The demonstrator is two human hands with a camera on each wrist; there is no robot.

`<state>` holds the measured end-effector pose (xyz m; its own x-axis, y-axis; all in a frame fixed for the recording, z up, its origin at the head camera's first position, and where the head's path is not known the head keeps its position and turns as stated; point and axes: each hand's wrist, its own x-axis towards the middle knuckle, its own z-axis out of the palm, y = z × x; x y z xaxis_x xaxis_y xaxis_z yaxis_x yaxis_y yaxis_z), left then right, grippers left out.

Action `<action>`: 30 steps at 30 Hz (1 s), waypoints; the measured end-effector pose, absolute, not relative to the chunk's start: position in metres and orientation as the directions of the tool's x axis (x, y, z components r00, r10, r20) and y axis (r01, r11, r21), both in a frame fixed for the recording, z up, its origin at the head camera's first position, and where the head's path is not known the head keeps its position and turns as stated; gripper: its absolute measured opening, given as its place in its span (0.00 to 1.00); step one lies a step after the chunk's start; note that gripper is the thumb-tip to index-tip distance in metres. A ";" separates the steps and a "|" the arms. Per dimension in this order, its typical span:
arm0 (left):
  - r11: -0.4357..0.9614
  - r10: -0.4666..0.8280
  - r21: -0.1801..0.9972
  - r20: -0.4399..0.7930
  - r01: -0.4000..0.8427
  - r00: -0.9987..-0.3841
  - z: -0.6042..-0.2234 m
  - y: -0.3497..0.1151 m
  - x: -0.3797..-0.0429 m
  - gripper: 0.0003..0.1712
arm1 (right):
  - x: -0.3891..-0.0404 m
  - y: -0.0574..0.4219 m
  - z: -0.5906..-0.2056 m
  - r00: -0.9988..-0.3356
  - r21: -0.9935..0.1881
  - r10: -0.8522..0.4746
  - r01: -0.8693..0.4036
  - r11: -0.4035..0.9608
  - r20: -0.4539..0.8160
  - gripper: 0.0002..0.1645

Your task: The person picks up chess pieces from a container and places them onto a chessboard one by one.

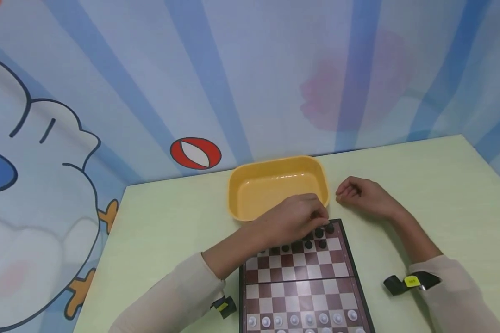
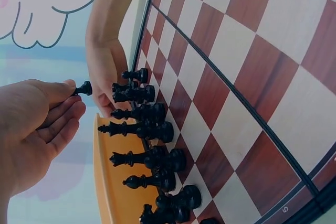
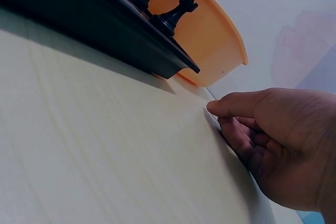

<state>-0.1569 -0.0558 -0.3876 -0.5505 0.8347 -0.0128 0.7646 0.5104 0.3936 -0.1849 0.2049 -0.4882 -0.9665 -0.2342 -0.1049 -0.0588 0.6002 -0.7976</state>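
My left hand [image 1: 296,218] reaches over the far end of the chessboard [image 1: 277,289]. Between its thumb and fingertips it pinches a small black chess pawn [image 2: 84,88], held in the air above the board. Several black pieces stand below it along the board's far edge, among them a king [image 2: 137,129] and, at the right corner, a rook [image 3: 175,15]. To the right of the board, my right hand [image 1: 364,196] rests on the table with loosely curled fingers and holds nothing.
Behind the board stands a yellow plastic basin [image 1: 275,169], against the painted wall [image 1: 266,83]. White chess pieces [image 1: 309,319] line the near end of the board. The pale table [image 1: 171,231] extends to both sides.
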 end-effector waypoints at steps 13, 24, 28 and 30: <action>0.424 0.894 0.414 -0.048 0.806 -0.445 -0.394 -0.045 -0.153 0.11 | -0.186 0.208 -0.485 -0.968 -0.793 -0.234 -0.068 0.605 -0.096 0.09; 0.431 0.898 0.349 -0.074 0.832 -0.434 -0.406 -0.037 -0.148 0.09 | -0.185 0.209 -0.487 -0.965 -0.807 -0.251 -0.089 0.584 -0.075 0.09; 0.410 0.910 0.270 -0.054 0.871 -0.412 -0.408 -0.031 -0.147 0.08 | -0.186 0.210 -0.486 -0.967 -0.804 -0.244 -0.082 0.589 -0.080 0.08; 0.412 0.910 0.234 -0.059 0.881 -0.410 -0.408 -0.029 -0.147 0.07 | -0.187 0.211 -0.485 -0.966 -0.801 -0.246 -0.085 0.593 -0.079 0.09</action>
<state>-0.1470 -0.0286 -0.4079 -0.4100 0.9102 -0.0590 0.8807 0.4119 0.2338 -0.1869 0.2114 -0.4849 -0.9661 -0.2457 -0.0794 -0.0849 0.5929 -0.8008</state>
